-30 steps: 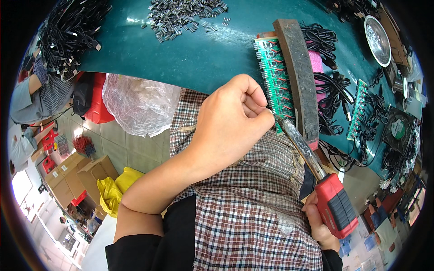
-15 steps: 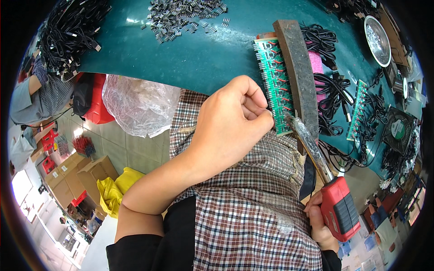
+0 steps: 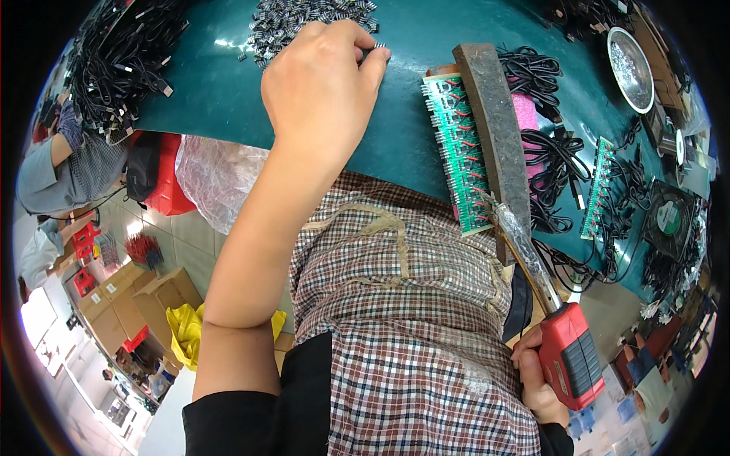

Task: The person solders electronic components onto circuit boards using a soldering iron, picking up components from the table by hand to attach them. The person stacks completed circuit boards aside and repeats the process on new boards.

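Observation:
My left hand (image 3: pixel 323 87) reaches over the table by a pile of small black metal-pinned components (image 3: pixel 293 26). Its thumb and forefinger pinch together at one small pinned component (image 3: pixel 381 46) at the pile's right side. My right hand (image 3: pixel 538 376), low on the right, grips a soldering iron (image 3: pixel 570 353) with a red and black handle. The iron's tip rests at the near end of a long green circuit board (image 3: pixel 460 152), touching it or just beside it. Red wires run along the board, and pins line its left edge. A dark grey bar (image 3: pixel 498 140) lies along its right side.
Bundled black cables (image 3: pixel 559 152), a pink block (image 3: pixel 525 114) and a second green board (image 3: pixel 598 186) lie right of the bar. Beyond are a metal bowl (image 3: pixel 631 70) and a small fan (image 3: pixel 671 216). Black USB cables (image 3: pixel 122 61) are heaped far left, near another person (image 3: pixel 46 167).
My left hand has moved from beside the green board away and leftward to the component pile, its fingers closing on a component. My right hand and the iron have barely moved.

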The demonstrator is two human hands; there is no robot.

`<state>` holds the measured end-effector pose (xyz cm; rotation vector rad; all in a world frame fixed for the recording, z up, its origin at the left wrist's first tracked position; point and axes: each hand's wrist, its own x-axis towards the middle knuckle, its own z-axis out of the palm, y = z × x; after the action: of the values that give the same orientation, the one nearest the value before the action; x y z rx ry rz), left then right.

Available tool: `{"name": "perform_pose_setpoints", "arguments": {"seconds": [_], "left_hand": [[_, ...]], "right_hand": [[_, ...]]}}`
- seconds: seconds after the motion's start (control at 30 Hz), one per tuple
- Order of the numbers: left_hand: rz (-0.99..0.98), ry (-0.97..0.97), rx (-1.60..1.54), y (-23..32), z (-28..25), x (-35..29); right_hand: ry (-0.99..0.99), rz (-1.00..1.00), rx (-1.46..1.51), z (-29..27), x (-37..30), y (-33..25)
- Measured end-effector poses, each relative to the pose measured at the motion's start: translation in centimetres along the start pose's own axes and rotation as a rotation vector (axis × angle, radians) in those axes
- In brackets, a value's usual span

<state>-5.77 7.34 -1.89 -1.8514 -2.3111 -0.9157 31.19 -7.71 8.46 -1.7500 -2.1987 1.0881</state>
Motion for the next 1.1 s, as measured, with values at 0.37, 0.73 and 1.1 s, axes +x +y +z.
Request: {"name": "perform_pose_setpoints", "arguments": {"seconds": [0.37,0.73,1.1], "left_hand": [[-0.015,-0.023,0.097,0.4,0.0,0.0],[-0.043,-0.001,0.000,0.2,-1.6,-1.6],[-0.201,-0.206,-0.285,1.3,-3.1,-3.1]], "right_hand": [[0.032,-0.037,0.169,0.6,0.7,0.2],[0.160,0.031,0.164,1.7,0.0,0.2],[-0.036,0.042,0.034,-0.1,0.4,-0.9]]}}
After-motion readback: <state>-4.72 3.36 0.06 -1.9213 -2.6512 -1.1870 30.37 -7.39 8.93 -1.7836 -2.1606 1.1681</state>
